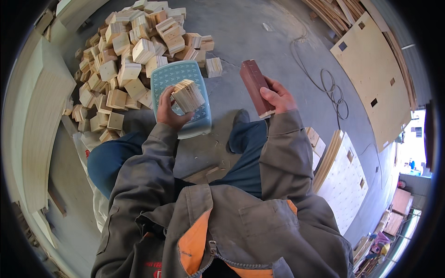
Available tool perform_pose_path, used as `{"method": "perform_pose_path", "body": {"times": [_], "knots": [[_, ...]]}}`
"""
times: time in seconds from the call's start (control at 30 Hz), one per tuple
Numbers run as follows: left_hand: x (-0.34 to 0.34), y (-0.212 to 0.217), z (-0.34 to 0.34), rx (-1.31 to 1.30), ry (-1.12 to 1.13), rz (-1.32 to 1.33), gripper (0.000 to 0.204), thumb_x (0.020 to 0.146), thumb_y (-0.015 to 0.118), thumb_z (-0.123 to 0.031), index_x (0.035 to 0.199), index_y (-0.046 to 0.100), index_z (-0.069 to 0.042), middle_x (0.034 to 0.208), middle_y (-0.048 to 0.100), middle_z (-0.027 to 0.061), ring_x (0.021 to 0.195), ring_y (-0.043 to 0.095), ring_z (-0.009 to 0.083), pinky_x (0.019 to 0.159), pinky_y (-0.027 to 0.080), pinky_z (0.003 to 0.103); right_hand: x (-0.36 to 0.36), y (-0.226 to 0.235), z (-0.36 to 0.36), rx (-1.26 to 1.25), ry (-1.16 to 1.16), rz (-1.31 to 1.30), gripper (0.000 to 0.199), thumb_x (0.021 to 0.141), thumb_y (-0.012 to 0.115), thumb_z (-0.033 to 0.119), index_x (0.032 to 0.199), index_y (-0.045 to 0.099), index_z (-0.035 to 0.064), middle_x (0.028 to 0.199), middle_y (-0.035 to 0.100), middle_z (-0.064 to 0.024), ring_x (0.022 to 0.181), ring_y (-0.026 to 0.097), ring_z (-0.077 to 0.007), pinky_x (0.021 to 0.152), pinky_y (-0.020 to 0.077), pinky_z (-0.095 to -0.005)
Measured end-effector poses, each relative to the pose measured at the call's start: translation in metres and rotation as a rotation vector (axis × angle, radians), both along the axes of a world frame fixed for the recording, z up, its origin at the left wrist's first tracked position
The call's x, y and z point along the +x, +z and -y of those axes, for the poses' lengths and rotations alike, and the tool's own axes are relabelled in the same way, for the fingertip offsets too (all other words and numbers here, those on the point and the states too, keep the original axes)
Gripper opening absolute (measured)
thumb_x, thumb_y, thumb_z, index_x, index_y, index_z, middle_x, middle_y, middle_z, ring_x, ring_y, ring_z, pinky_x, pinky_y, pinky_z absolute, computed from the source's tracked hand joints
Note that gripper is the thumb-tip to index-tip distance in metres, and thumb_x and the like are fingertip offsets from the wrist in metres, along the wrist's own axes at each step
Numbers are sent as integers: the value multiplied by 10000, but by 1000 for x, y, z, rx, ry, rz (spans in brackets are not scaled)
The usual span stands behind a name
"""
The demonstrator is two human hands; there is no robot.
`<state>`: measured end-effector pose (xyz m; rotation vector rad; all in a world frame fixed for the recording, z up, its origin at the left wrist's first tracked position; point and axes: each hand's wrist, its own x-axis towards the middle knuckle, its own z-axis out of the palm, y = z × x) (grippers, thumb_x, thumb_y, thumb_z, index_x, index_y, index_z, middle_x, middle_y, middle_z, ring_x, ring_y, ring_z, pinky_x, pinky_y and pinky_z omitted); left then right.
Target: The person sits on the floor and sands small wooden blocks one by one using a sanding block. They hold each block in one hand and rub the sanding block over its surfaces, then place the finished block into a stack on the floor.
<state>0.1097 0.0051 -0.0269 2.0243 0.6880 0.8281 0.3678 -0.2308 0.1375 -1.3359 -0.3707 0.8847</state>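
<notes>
Your left fingers (166, 98), half open, hold a pale squared plywood block (188, 97) over a light-blue rectangular plastic stool (178, 74); your right fingers (277, 86) clasp a reddish-brown oblong bar (252, 85).

Pretty sure this was a woodworking shop
Loads of cut wood blocks (131, 72) were heaped on the grey floor (245, 34), pale boards (39, 116) lined the left, and panels (373, 72) with square cutouts sat on the right.

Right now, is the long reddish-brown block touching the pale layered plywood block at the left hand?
Apart. The head view shows grey floor between the long reddish-brown block, held in the right hand, and the pale layered plywood block.
</notes>
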Motion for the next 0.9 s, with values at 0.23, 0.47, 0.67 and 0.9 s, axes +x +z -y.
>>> {"method": "perform_pose_path", "body": {"times": [0.23, 0.47, 0.67, 0.9], "knots": [[0, -1, 8, 304, 9, -65, 1097, 594, 979, -123, 1531, 409, -105, 1599, 447, 194, 1529, 403, 423, 1217, 444, 510, 3, -5, 2, -64, 55, 97, 569, 977, 760, 156, 1497, 602, -11, 1292, 694, -84, 1075, 657, -137, 925, 539, -288], [-9, 1, 16, 338, -26, -44, 1026, 622, 960, -129, 1507, 442, -106, 1568, 487, 195, 1512, 411, 471, 1252, 390, 540, -1, -9, -2, -185, 88, 229, 577, 959, 782, 220, 1479, 634, 18, 1184, 692, -65, 981, 652, -129, 845, 538, -286], [-17, 5, 27, 427, -41, -101, 718, 692, 897, -140, 1346, 601, -129, 1475, 564, 139, 1478, 474, 428, 1206, 437, 511, -1, -20, -5, -221, 107, 340, 561, 941, 800, 234, 1446, 666, 29, 1110, 700, -69, 911, 662, -133, 796, 547, -291], [-10, 29, 36, 471, -20, -112, 612, 690, 907, -158, 1242, 643, -134, 1383, 636, 123, 1375, 572, 390, 1155, 432, 524, -3, -22, -6, -203, 87, 408, 561, 924, 818, 235, 1424, 682, 20, 1153, 734, -89, 909, 685, -130, 790, 561, -297]]}}
